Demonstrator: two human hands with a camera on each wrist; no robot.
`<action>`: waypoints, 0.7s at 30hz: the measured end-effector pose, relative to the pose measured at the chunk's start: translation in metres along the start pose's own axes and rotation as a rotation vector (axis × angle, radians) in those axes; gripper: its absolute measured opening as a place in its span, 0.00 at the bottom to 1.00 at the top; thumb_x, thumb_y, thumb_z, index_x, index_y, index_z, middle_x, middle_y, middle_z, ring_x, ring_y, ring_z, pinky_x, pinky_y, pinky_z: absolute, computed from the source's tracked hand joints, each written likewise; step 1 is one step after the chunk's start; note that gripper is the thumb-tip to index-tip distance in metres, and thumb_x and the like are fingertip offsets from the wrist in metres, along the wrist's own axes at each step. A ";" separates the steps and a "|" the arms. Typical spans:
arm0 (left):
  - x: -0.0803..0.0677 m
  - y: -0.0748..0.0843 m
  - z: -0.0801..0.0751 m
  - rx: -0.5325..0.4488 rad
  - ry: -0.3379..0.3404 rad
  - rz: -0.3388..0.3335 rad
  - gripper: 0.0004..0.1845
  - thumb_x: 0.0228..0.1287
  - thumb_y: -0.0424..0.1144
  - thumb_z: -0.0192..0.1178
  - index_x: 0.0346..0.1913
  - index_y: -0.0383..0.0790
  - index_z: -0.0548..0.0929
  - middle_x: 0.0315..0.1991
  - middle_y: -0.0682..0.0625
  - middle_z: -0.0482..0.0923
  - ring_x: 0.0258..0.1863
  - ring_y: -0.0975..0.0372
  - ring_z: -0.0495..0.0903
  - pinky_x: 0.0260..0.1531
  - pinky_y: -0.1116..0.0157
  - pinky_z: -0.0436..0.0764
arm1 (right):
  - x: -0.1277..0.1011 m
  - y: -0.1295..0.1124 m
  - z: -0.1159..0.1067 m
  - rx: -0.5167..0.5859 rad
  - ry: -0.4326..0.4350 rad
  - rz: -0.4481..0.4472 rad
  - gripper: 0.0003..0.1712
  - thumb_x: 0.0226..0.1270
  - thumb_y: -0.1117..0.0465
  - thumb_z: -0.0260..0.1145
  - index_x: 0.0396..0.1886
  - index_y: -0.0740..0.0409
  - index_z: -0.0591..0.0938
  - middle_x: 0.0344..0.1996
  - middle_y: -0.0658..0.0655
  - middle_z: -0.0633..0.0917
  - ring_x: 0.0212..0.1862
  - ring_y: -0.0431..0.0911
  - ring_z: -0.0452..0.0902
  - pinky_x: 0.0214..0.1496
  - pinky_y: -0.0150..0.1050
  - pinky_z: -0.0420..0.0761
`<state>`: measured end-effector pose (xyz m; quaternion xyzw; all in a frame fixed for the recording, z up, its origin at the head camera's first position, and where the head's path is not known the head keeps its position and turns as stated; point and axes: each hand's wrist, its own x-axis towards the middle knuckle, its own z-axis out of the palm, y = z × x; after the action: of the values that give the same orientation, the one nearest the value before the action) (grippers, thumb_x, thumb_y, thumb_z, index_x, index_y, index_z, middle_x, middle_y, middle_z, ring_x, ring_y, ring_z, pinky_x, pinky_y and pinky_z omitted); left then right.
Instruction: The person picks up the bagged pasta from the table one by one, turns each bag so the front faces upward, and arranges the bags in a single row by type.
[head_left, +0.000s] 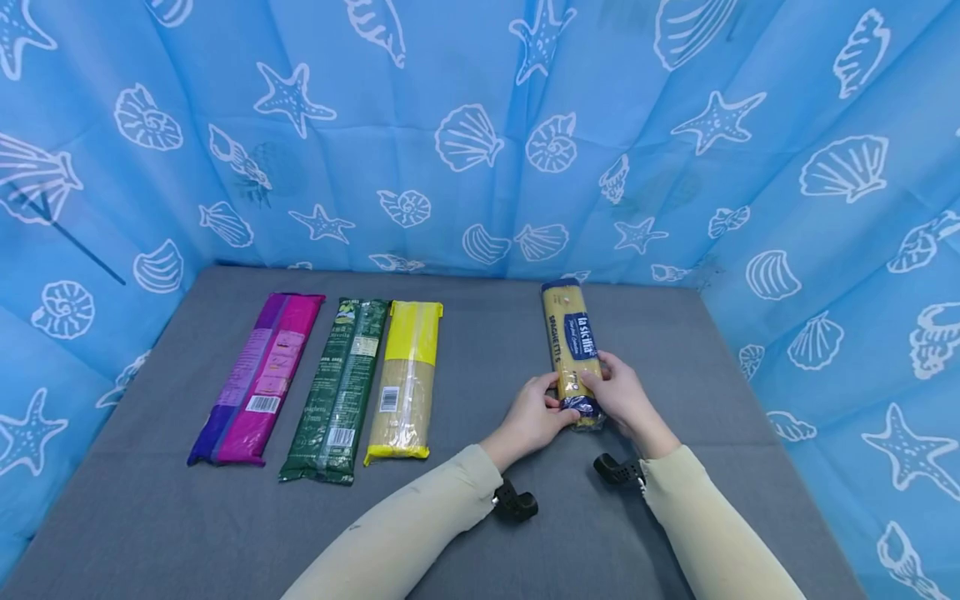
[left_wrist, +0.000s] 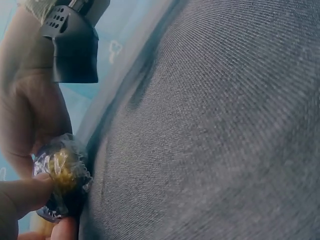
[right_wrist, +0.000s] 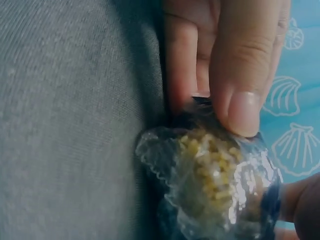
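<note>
A clear packet of spaghetti (head_left: 567, 333) with dark blue ends and a blue label lies lengthwise on the grey cloth, right of centre. My left hand (head_left: 531, 418) grips its near end from the left, thumb on top and fingers against the side. From the right, my right hand (head_left: 624, 393) holds the same packet, its thumb across the upper face. In the left wrist view the crinkled end of the packet (left_wrist: 62, 170) shows between both hands. Yellow strand ends show through the wrapper (right_wrist: 212, 170) in the right wrist view.
To the left lie three more pasta packets side by side: a pink and purple packet (head_left: 258, 375), a dark green packet (head_left: 336, 392) and a yellow-ended clear packet (head_left: 405, 379). A blue curtain (head_left: 480, 208) with white shells and starfish surrounds the grey-covered table (head_left: 487, 333) at back and sides.
</note>
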<state>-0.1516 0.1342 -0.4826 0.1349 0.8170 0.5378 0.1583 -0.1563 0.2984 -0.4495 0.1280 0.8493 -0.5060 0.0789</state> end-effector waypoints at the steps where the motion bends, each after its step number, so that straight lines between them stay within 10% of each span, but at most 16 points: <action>1: 0.000 0.000 -0.001 0.006 0.003 0.002 0.35 0.60 0.42 0.69 0.69 0.42 0.69 0.50 0.50 0.74 0.37 0.67 0.75 0.33 0.73 0.77 | 0.000 -0.001 -0.001 -0.032 0.008 -0.011 0.32 0.76 0.59 0.54 0.73 0.65 0.57 0.54 0.73 0.75 0.48 0.57 0.79 0.43 0.44 0.82; 11: -0.002 -0.001 -0.015 -0.063 -0.125 0.019 0.35 0.62 0.38 0.67 0.70 0.41 0.66 0.60 0.46 0.72 0.42 0.67 0.79 0.37 0.72 0.79 | -0.003 -0.003 -0.002 -0.233 0.099 -0.086 0.36 0.74 0.57 0.57 0.73 0.69 0.56 0.55 0.75 0.74 0.51 0.63 0.76 0.49 0.54 0.79; 21: -0.019 0.007 -0.091 0.187 -0.029 0.115 0.39 0.62 0.48 0.67 0.73 0.47 0.62 0.67 0.48 0.66 0.54 0.61 0.75 0.48 0.62 0.79 | -0.015 -0.033 0.010 -0.207 0.195 -0.241 0.44 0.68 0.42 0.61 0.74 0.60 0.57 0.61 0.70 0.70 0.59 0.62 0.69 0.56 0.59 0.73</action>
<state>-0.1704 0.0538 -0.4403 0.2034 0.8522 0.4654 0.1258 -0.1518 0.2728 -0.4229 0.0651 0.9096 -0.4069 -0.0521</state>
